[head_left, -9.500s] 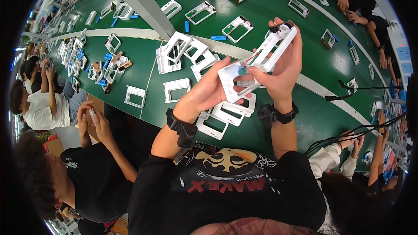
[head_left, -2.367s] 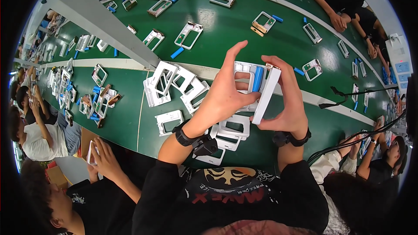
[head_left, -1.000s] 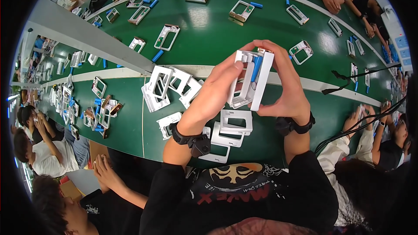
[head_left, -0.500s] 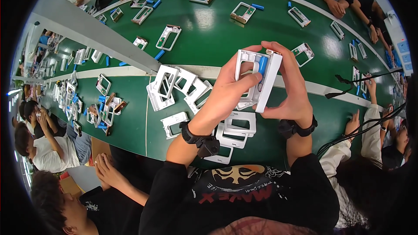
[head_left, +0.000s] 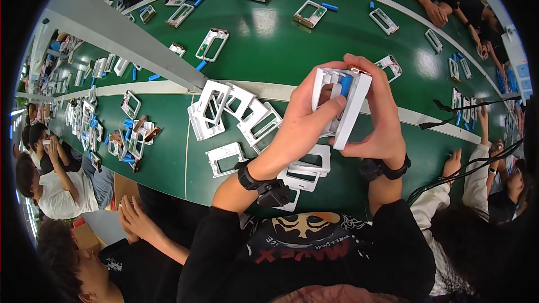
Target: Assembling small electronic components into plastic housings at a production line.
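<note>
Between my hands, above the table, is a white plastic housing [head_left: 353, 113] made of two frame-shaped halves, standing on edge and tilted. A blue cylindrical battery [head_left: 345, 83] shows in the gap between the halves. My left hand [head_left: 306, 116] is closed on the left half, its thumb pressed on the inner side by the battery. The fingers of my right hand [head_left: 386, 113] wrap the top and far side of the right half, with the thumb at its lower end. Below them, partly hidden by my left wrist, lie stacked white frames [head_left: 306, 179].
More white frames [head_left: 210, 113] pile up left of my hands. A cluster of frames and batteries [head_left: 135, 140] lies farther left. Beyond a pale rail, the green belt [head_left: 252, 67] carries several open housings. A grey post [head_left: 129, 39] slants across the left; black cables [head_left: 471, 160] hang at right.
My hands have shifted slightly right with the housing, and its two halves look closer together. Housings on the belt sit a little farther left in view. A co-worker's hand at the far side has moved.
</note>
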The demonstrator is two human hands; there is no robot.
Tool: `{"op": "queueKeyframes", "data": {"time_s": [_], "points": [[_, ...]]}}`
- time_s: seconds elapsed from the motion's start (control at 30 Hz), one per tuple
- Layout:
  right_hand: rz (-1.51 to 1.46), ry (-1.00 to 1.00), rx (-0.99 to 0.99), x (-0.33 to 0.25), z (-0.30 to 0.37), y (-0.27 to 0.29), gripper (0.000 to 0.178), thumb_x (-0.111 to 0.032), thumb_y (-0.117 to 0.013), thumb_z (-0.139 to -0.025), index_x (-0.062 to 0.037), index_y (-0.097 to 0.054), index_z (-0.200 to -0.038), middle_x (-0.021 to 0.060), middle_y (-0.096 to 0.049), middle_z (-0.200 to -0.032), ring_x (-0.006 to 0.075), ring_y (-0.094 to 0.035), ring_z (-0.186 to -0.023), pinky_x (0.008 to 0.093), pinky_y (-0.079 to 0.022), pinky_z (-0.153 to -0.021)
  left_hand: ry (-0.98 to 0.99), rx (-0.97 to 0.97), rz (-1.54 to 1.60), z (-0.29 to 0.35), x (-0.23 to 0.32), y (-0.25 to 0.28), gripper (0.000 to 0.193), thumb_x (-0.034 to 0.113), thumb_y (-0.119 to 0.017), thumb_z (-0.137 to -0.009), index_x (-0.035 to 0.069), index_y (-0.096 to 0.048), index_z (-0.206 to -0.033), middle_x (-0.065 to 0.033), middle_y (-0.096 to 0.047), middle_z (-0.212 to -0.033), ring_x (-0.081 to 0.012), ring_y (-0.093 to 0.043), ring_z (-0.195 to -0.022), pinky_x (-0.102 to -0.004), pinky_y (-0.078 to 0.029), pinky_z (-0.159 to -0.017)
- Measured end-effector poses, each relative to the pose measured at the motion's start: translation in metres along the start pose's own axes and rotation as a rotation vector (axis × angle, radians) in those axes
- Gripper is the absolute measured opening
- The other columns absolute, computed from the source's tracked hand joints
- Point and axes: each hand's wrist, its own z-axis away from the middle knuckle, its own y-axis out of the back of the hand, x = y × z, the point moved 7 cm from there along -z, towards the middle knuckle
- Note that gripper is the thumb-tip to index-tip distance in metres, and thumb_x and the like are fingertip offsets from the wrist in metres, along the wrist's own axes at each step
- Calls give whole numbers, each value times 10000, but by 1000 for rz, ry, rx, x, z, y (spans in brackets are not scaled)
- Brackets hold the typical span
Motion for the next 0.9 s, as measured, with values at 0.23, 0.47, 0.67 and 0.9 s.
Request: {"op": "queueKeyframes", "data": {"time_s": [0.23,0.47,0.67,0.9], "points": [[171,58,-34,-7,-3,-9,1083,-131,-839,-470,-16,-346,-1427,162,-415,-1428,320,-423,-1317,422,-359,-1073,-117,38,15,4,5,3,421,233,-370,-1037,15,-408,-1395,-66,-583,-1131,-115,-533,-951,-263,-450,-828],[271,81,-23,-12,-9,-17,1027,-50,-782,-471,-8,-371,-1411,173,-442,-1413,374,-404,-1328,431,-377,-1062,-147,-1,-126,8,7,3,509,349,-285,-1060,10,-371,-1429,-84,-582,-1143,-129,-536,-943,-266,-449,-816],[308,113,-33,-16,-10,-24,1009,-22,-774,-485,-13,-371,-1410,174,-445,-1409,379,-409,-1320,434,-384,-1055,-105,27,-122,9,2,8,513,348,-291,-1057,9,-367,-1436,-92,-581,-1144,-132,-536,-938,-261,-446,-802],[309,124,-31,-19,-9,-21,1012,-28,-783,-475,-13,-377,-1402,177,-451,-1393,386,-419,-1303,445,-381,-1055,-46,40,26,5,0,8,467,310,-308,-1050,16,-405,-1399,-83,-563,-1156,-125,-523,-959,-260,-441,-822]]}}
